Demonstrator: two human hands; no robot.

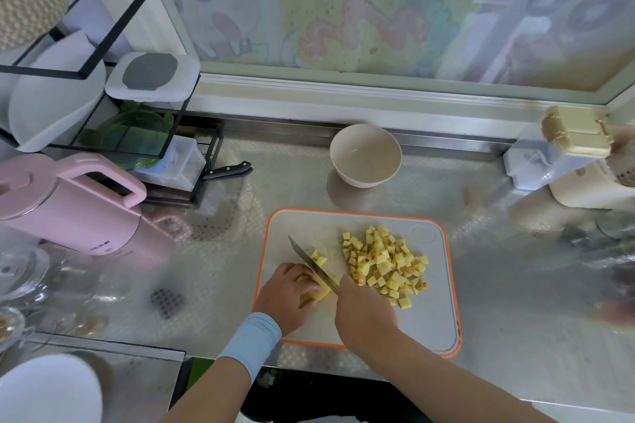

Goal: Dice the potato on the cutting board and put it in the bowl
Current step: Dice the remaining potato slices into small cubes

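Note:
A grey cutting board (426,316) with an orange rim lies on the steel counter. A heap of yellow potato dice (385,263) covers its middle and right. At the board's left, my left hand (287,297) grips the uncut potato strips (318,295) with curled fingers. My right hand (364,314) holds the handle of a knife (311,263), whose blade runs up and left across the strips, with a few fresh cubes (319,257) beside it. An empty cream bowl (366,154) stands behind the board.
A pink kettle (68,206) and glassware stand at the left. A black wire rack (113,103) holds containers, and a second knife (226,170) sticks out from it. White and cream containers (570,158) sit at the right. The counter edge runs just below the board.

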